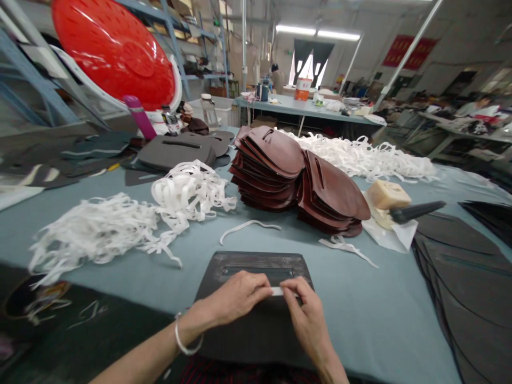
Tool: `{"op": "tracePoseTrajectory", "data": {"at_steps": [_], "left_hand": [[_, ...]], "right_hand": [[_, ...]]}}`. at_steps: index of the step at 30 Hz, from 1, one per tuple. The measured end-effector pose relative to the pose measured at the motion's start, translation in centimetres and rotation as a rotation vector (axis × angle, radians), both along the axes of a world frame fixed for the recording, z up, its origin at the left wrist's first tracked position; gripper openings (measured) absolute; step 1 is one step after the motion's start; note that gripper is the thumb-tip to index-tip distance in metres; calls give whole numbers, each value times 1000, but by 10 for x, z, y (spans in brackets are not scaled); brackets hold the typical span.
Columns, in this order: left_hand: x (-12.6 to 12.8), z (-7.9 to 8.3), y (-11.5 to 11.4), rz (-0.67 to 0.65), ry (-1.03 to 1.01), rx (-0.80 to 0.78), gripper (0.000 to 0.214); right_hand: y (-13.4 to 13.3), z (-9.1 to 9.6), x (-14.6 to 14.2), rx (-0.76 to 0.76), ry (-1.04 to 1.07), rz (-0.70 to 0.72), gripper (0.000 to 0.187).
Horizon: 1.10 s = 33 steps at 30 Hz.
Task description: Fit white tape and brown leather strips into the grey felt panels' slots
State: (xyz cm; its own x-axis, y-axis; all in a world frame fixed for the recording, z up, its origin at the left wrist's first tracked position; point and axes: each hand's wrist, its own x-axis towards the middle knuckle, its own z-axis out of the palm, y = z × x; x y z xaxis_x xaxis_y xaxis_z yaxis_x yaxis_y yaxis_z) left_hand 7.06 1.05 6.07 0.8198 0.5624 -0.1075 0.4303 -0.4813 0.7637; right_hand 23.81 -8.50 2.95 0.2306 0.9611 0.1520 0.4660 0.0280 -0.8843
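Observation:
A dark grey leather panel (256, 266) with a slot near its top lies flat at the table's near edge. My left hand (234, 298) and my right hand (308, 320) rest on it, both pinching a short white strip (279, 291) between fingertips. A silver bangle circles my left wrist. Loose white strips (248, 226) lie just beyond the panel.
A stack of brown leather pieces (296, 181) sits mid-table. Heaps of white strips (120, 218) lie left and far right. Grey panels (176, 152) at the back left, black panels (468, 277) at the right. A tan block (388, 194) and a dark-handled tool (416, 212) lie on paper. Red basin (116, 50) behind.

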Motion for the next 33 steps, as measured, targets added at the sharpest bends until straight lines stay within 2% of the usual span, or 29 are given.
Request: {"op": "tracePoseTrajectory", "data": {"at_steps": [4,8,11,13,15,17,20,26,29,33], "left_hand": [[-33,-9,19,109,60,-86,28],[-64,-21,15,170,125,-151,27],[-75,-27,7,183,138,-239,27],[-75,-31,8,203,104,-257,28],[-71,-35,15,278,79,-241,28],[-66,-41,27,405,82,-212,29],[-56,-49,43,544,65,-169,32],[-44,-65,56,698,91,-76,29],[-43,-71,59,752,138,-55,26],[-43,-73,63,754,183,-69,25]], "right_hand": [[-11,-21,28,-31,-115,-72,23],[-47,-41,38,-60,-184,-61,25],[-71,-42,42,-104,-193,-38,24],[-77,-37,46,-154,-190,-20,26],[-73,-33,51,-233,-201,-65,30],[-63,-29,56,-320,-225,-179,37],[-41,-27,65,-369,-215,-301,42],[-7,-31,75,-377,-174,-333,38],[0,-34,76,-381,-202,-394,39],[3,-41,79,-394,-152,-402,40]]}}
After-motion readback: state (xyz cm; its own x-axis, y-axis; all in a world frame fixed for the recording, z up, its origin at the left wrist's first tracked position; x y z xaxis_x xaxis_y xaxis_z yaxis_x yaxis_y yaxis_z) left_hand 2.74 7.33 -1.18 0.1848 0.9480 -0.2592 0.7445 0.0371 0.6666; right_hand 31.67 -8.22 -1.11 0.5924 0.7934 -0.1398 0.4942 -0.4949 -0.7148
